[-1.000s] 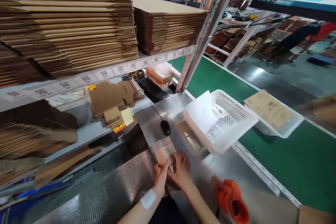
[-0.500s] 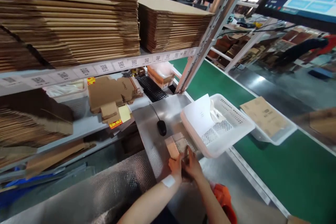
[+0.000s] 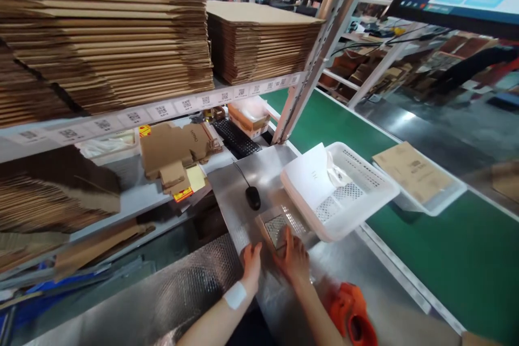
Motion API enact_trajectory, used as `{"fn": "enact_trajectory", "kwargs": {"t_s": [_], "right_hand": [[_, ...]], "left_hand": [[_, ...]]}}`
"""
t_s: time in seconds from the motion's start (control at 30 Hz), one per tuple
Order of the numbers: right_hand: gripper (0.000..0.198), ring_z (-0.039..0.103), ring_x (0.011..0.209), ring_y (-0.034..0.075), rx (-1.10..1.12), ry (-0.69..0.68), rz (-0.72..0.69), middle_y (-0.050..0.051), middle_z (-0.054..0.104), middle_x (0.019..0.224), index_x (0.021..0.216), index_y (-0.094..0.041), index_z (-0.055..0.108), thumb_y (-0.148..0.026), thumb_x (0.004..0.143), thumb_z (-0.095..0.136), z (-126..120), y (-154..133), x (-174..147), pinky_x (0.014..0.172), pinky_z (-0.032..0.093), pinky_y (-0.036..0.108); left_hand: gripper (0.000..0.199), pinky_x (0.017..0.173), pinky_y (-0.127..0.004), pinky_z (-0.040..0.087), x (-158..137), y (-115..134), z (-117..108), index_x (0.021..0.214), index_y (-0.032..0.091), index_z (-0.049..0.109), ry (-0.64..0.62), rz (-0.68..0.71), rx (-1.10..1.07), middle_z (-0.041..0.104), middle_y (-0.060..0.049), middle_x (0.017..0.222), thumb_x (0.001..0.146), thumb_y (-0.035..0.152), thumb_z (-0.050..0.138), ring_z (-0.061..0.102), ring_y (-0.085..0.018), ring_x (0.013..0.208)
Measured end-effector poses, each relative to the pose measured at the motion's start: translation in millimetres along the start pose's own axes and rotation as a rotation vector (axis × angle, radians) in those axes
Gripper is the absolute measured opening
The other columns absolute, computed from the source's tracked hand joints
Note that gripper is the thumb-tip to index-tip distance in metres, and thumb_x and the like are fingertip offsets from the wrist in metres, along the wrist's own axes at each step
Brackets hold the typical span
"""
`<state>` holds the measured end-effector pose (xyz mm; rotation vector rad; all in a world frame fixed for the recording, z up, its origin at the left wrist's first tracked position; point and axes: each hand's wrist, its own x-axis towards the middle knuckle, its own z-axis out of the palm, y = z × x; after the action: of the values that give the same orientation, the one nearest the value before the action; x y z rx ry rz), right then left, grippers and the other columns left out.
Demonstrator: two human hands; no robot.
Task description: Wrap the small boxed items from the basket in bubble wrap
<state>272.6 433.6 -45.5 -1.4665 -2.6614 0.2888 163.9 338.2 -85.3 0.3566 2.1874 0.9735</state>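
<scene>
A small flat package wrapped in bubble wrap (image 3: 279, 225) lies on the steel worktop (image 3: 267, 173), just in front of a white plastic basket (image 3: 367, 203). My right hand (image 3: 294, 258) rests on the package's near end, fingers pressed down on it. My left hand (image 3: 251, 260) lies flat on the worktop at the package's left edge, holding nothing; a white plaster is on that wrist. The basket holds a white sheet of paper (image 3: 310, 178) and a clear plastic bag.
A black mouse (image 3: 253, 198) and keyboard (image 3: 235, 138) sit behind the package. An orange tool (image 3: 351, 316) lies near my right forearm. Bubble wrap sheet (image 3: 162, 297) spreads at left. A second tray with a brown parcel (image 3: 413, 172) rides the green conveyor (image 3: 446, 259). Flat cartons (image 3: 105, 32) fill the shelves.
The package was held up between both hands; now it lies flat on the worktop nearer the basket. My right hand presses on it and my left hand has drawn off to its side.
</scene>
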Motion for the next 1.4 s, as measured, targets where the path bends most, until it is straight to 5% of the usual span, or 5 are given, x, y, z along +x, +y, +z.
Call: {"fn": "enact_trajectory", "kwargs": {"t_s": [0.27,0.43,0.7,0.97,1.4], "right_hand": [[0.086,0.061,0.117,0.039,-0.131,0.034,0.032,0.02,0.062,0.127,0.161,-0.01,0.037,-0.033,0.086,0.073,-32,13,36,0.096,0.053,0.048],[0.078,0.058,0.122,0.042,-0.275,0.178,-0.05,0.029,0.055,0.143,0.159,-0.009,0.043,-0.036,0.092,0.072,-18,-23,1,0.098,0.051,0.053],[0.075,0.058,0.132,0.035,-0.252,-0.035,-0.101,0.013,0.057,0.153,0.156,-0.041,0.047,0.003,0.095,0.043,9,-75,-54,0.104,0.051,0.054],[0.089,0.034,0.15,0.048,-0.202,0.007,-0.039,0.023,0.035,0.165,0.165,-0.024,0.034,-0.037,0.086,0.071,9,-36,-33,0.116,0.034,0.069],[0.072,0.06,0.124,0.042,-0.24,0.215,-0.048,0.022,0.053,0.149,0.159,-0.024,0.048,-0.021,0.088,0.063,15,-29,-22,0.101,0.051,0.057]], "left_hand": [[0.053,0.132,-0.046,0.025,-6,-30,-69,0.138,0.014,0.066,-0.198,0.395,0.215,0.049,-0.01,0.163,0.088,0.024,0.055,0.036,-0.027,0.157],[0.071,0.133,-0.061,0.015,-12,-59,-86,0.16,0.018,0.043,-0.285,0.593,0.676,0.027,-0.006,0.173,0.089,0.021,0.049,0.02,-0.032,0.162],[0.067,0.133,-0.061,0.014,-11,-39,-97,0.16,0.018,0.042,-0.36,0.594,0.874,0.026,-0.009,0.173,0.096,0.037,0.05,0.02,-0.032,0.162],[0.073,0.134,-0.057,0.014,-22,-21,-102,0.162,0.017,0.038,-0.391,0.538,0.859,0.026,-0.009,0.173,0.092,0.032,0.05,0.02,-0.032,0.162],[0.087,0.135,-0.058,0.005,-23,-22,-117,0.165,0.014,0.027,-0.514,0.6,0.765,0.013,-0.011,0.176,0.087,0.042,0.053,0.007,-0.032,0.164]]}}
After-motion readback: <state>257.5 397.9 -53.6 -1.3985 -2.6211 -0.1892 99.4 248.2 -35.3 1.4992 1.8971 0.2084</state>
